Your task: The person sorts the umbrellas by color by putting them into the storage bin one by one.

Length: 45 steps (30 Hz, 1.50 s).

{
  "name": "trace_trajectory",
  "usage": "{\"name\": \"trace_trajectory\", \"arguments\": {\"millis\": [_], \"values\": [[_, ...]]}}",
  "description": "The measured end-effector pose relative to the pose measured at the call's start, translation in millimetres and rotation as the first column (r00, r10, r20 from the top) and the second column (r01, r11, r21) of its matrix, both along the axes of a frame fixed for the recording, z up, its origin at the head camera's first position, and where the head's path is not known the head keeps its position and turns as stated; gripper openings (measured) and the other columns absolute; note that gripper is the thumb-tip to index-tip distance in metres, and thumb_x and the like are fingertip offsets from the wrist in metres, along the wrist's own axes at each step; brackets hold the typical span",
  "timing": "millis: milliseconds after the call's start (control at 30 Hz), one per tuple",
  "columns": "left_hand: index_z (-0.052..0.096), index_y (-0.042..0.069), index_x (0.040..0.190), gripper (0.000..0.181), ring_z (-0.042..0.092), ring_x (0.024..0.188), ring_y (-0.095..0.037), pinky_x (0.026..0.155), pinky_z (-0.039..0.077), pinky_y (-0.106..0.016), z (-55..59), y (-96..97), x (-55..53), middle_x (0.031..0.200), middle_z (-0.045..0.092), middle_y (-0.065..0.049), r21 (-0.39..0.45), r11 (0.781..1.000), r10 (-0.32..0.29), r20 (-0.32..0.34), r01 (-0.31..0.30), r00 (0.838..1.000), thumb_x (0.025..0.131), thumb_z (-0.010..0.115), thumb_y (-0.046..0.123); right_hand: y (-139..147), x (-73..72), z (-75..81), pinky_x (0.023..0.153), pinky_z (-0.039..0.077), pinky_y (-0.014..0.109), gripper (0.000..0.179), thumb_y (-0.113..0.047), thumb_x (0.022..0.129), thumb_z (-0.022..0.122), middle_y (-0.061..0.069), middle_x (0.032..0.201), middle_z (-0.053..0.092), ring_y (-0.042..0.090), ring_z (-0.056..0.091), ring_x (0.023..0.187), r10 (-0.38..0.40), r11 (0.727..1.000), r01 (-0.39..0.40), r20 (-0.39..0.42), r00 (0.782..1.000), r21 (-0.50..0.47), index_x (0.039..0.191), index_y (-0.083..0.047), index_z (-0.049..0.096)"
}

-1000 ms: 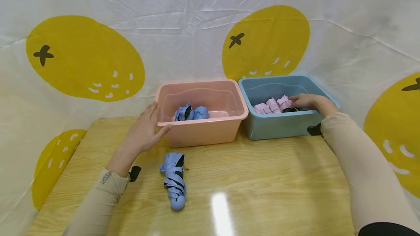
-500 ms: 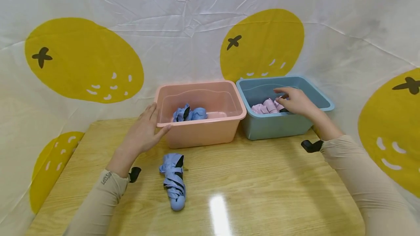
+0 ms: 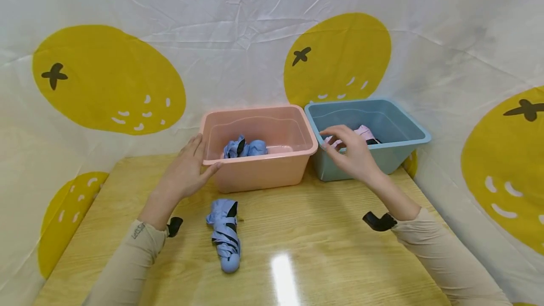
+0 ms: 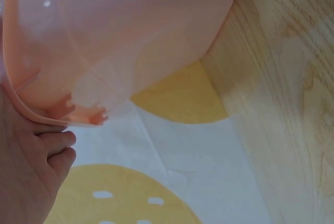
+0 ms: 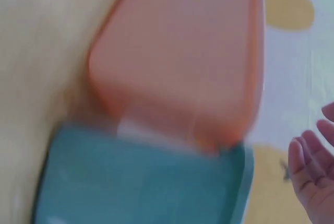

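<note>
My left hand [image 3: 184, 171] rests against the left front corner of a pink plastic bin [image 3: 263, 174], fingers fairly straight along its side and thumb over the front. In the left wrist view the fingers [image 4: 60, 151] lie under the bin's rim. A folded blue umbrella [image 3: 227, 235] lies on the table in front of it. Inside the pink bin is a blue bundle [image 3: 246, 148], perhaps umbrellas. My right hand [image 3: 352, 152] hovers over the front left of a blue bin [image 3: 403, 131], fingers loosely bent and holding nothing. It partly hides the pink bundles [image 3: 365, 132] in there.
The two bins stand side by side at the back of the wooden table [image 3: 314, 240], close to a white cloth [image 3: 246, 70] with yellow fruit shapes. The table's left and right edges show.
My right hand has come up out of the blue bin, away from the pink bundles, and moved left and nearer to me. The left hand has stayed at the pink bin.
</note>
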<state>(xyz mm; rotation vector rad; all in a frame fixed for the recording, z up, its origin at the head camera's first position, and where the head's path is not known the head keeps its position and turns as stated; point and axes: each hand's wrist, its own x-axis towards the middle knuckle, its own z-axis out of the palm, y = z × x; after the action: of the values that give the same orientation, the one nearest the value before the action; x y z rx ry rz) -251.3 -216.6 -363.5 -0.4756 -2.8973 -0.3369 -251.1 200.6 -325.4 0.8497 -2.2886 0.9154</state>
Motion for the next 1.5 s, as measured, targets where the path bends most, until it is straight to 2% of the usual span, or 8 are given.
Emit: {"name": "trace_trajectory", "arguments": {"millis": [233, 333, 467, 767, 967, 1067, 1300, 1500], "values": [[0.006, 0.0, 0.151, 0.096, 0.007, 0.145, -0.035, 0.115, 0.015, -0.053, -1.9, -0.9, -1.5, 0.158, 0.006, -0.019, 0.003, 1.0, -0.003, -0.008, 0.003, 1.0, 0.091, 0.035, 0.068, -51.9, 26.9, -31.7, 0.06, 0.054, 0.028, 0.03, -0.005, 0.086, 0.068, 0.005, 0.107, 0.061, 0.011, 0.058, 0.075, 0.175, 0.983, -0.171, 0.061, 0.983, -0.062, 0.115, -0.011, 0.064], [0.005, 0.0, 0.152, 0.096, 0.006, 0.145, -0.035, 0.115, 0.015, -0.053, -3.1, -1.0, -1.3, 0.158, 0.005, -0.019, -0.001, 1.0, -0.003, 0.002, 0.003, 1.0, 0.091, 0.035, 0.068, -74.3, 37.8, -46.8, 0.06, 0.054, 0.024, 0.03, -0.007, 0.087, 0.067, 0.004, 0.113, 0.058, 0.012, 0.059, 0.078, 0.238, 0.97, -0.23, 0.14, 0.961, -0.073, 0.116, -0.012, 0.062], [0.005, 0.001, 0.152, 0.096, 0.006, 0.145, -0.035, 0.115, 0.014, -0.054, -3.8, -0.8, -0.7, 0.158, 0.004, -0.018, 0.0, 1.0, -0.001, 0.005, 0.001, 1.0, 0.091, 0.036, 0.068, -100.7, 49.4, -62.7, 0.064, 0.056, 0.023, 0.037, -0.014, 0.089, 0.066, 0.002, 0.124, 0.052, 0.017, 0.059, 0.088, 0.282, 0.959, -0.274, 0.282, 0.917, -0.068, 0.124, -0.015, 0.057], [0.009, -0.001, 0.151, 0.096, 0.008, 0.145, -0.035, 0.115, 0.016, -0.054, -5.9, 1.5, 1.5, 0.157, 0.008, -0.02, 0.015, 1.0, -0.014, -0.034, 0.014, 0.999, 0.091, 0.036, 0.068, -152.1, 60.9, -92.6, 0.066, 0.053, 0.017, 0.067, -0.033, 0.088, 0.067, 0.003, 0.139, 0.037, 0.021, 0.057, 0.095, 0.257, 0.931, -0.35, 0.489, 0.833, 0.106, 0.145, -0.02, 0.036], [0.01, -0.002, 0.151, 0.095, 0.008, 0.145, -0.035, 0.114, 0.016, -0.054, -5.7, -0.5, -0.6, 0.157, 0.008, -0.019, 0.011, 1.0, -0.017, -0.048, 0.018, 0.999, 0.091, 0.037, 0.067, -181.2, 55.7, -108.9, 0.073, 0.047, 0.018, 0.085, -0.053, 0.084, 0.064, 0.006, 0.145, 0.03, 0.016, 0.058, 0.091, 0.179, 0.904, -0.352, 0.535, 0.825, 0.241, 0.151, -0.018, 0.025], [0.009, -0.002, 0.151, 0.095, 0.007, 0.145, -0.035, 0.115, 0.016, -0.054, -4.0, -1.2, -0.9, 0.158, 0.007, -0.019, 0.007, 1.0, -0.015, -0.035, 0.015, 0.999, 0.091, 0.037, 0.066, -191.5, 51.6, -115.3, 0.077, 0.048, 0.02, 0.092, -0.061, 0.082, 0.062, 0.008, 0.148, 0.026, 0.011, 0.056, 0.091, 0.159, 0.894, -0.361, 0.565, 0.81, 0.266, 0.152, -0.018, 0.022], [0.005, 0.0, 0.152, 0.095, 0.008, 0.144, -0.036, 0.114, 0.015, -0.054, 0.2, -0.9, -1.2, 0.158, 0.006, -0.02, 0.008, 1.0, -0.017, -0.022, 0.018, 1.0, 0.091, 0.036, 0.067, -208.2, 49.7, -122.6, 0.094, 0.049, 0.033, 0.097, -0.07, 0.078, 0.058, 0.009, 0.15, 0.026, 0.019, 0.051, 0.12, 0.099, 0.879, -0.353, 0.602, 0.793, 0.321, 0.153, -0.023, 0.018], [0.005, 0.002, 0.152, 0.094, 0.007, 0.144, -0.036, 0.114, 0.016, -0.054, -1.9, -1.1, -1.8, 0.158, 0.006, -0.02, 0.011, 0.999, -0.03, -0.021, 0.03, 0.999, 0.091, 0.036, 0.067, -220.1, 52.1, -126.6, 0.087, 0.052, 0.034, 0.098, -0.07, 0.075, 0.061, 0.011, 0.149, 0.029, 0.023, 0.057, 0.112, 0.028, 0.878, -0.311, 0.61, 0.792, 0.363, 0.152, -0.025, 0.021]]}}
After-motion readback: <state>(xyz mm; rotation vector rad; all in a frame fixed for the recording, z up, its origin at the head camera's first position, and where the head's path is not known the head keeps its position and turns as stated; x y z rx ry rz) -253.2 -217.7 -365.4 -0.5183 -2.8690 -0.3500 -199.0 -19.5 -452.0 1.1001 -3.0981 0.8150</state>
